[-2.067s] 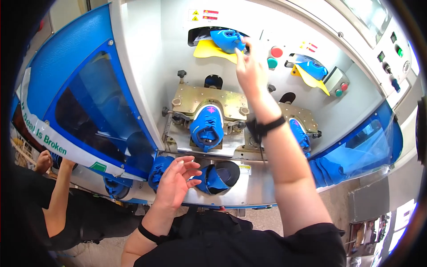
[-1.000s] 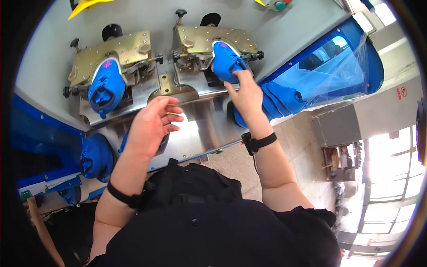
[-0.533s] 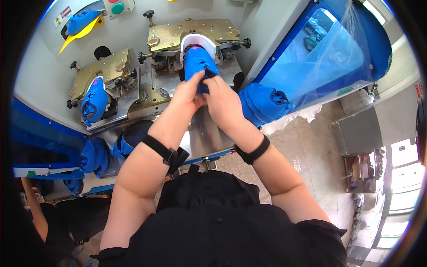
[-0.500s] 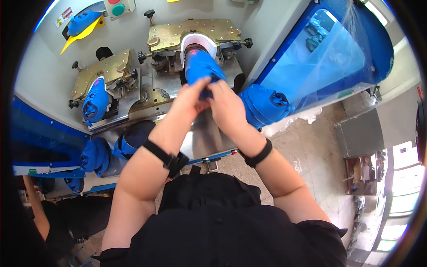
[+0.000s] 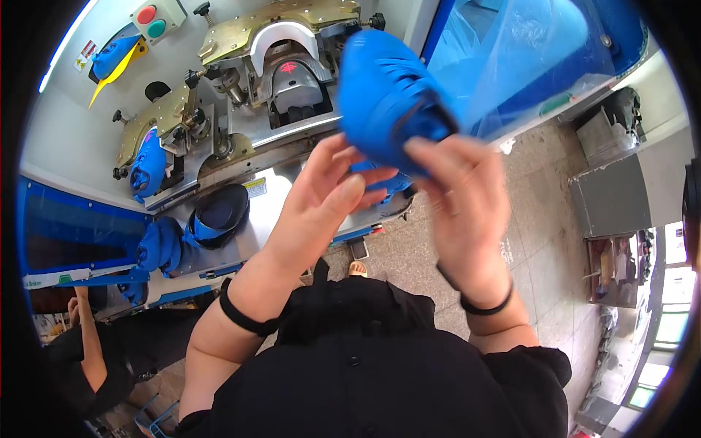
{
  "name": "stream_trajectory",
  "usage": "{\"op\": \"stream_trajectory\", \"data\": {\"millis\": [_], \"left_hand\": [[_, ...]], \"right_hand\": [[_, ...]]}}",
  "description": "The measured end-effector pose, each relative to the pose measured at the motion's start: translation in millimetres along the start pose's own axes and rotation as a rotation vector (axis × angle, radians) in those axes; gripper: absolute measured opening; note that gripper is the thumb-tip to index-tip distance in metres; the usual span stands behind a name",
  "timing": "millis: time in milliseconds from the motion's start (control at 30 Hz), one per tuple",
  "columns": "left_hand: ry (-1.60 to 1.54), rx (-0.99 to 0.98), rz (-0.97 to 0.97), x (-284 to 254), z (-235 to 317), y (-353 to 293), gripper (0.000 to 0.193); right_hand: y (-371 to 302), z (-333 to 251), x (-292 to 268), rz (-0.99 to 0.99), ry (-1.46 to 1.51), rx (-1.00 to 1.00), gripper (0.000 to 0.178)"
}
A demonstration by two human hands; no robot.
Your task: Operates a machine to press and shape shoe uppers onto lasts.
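Machinery (image 5: 175, 66) in pale grey housing stretches from nine o'clock round to twelve, with a blue side panel (image 5: 544, 87) at two. Toward eight stands a co-worker (image 5: 161, 339) in dark clothes. A brass-coloured clamp plate (image 5: 226, 33) spans eleven, and below it sits a grey mould (image 5: 298, 91). Between twelve and one I have a blue shoe (image 5: 387, 95) up in the air, clear of the mould, toe away from me and opening toward me. My right hand (image 5: 467, 193), blurred, pinches it at the opening between thumb and fingers. My left hand (image 5: 325, 197) is spread, fingers slightly curled, just below its near side; whether the fingertips touch it, I cannot tell. Between nine and ten, a second shoe (image 5: 148, 164) is seated at the other clamp. Smaller still, a red button (image 5: 146, 14) and a green button (image 5: 156, 28) sit between ten and eleven, and a red mark (image 5: 289, 68) shows on the mould.
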State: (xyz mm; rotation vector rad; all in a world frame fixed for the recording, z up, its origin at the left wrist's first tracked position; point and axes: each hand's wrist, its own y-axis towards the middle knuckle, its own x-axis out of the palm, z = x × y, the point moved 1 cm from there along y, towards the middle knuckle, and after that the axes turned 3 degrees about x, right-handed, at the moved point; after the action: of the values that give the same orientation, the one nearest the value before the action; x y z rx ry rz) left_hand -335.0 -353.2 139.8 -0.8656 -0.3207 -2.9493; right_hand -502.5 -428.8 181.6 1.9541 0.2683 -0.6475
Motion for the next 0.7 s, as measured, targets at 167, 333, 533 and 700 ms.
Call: {"op": "stream_trajectory", "data": {"millis": [167,333,533,700], "left_hand": [[0.339,-0.053,0.123,-6.1,-30.6,11.7,0.064],[0.586,-0.102,0.224,-14.2,-47.8,6.6,0.071],[0.594,-0.087,0.315,-49.8,-52.0,-19.8,0.058],[0.648,-0.043,0.428,-85.3,-15.7,-59.4,0.055]], "right_hand": [[20.7,17.4,-20.6,-0.107,-0.164,0.162,0.034],[11.1,42.7,26.1,-0.243,-0.197,0.145,0.026],[-2.3,30.1,19.9,-0.141,-0.489,0.262,0.039],[4.0,-2.9,34.0,-0.011,-0.517,0.215,0.043]]}}
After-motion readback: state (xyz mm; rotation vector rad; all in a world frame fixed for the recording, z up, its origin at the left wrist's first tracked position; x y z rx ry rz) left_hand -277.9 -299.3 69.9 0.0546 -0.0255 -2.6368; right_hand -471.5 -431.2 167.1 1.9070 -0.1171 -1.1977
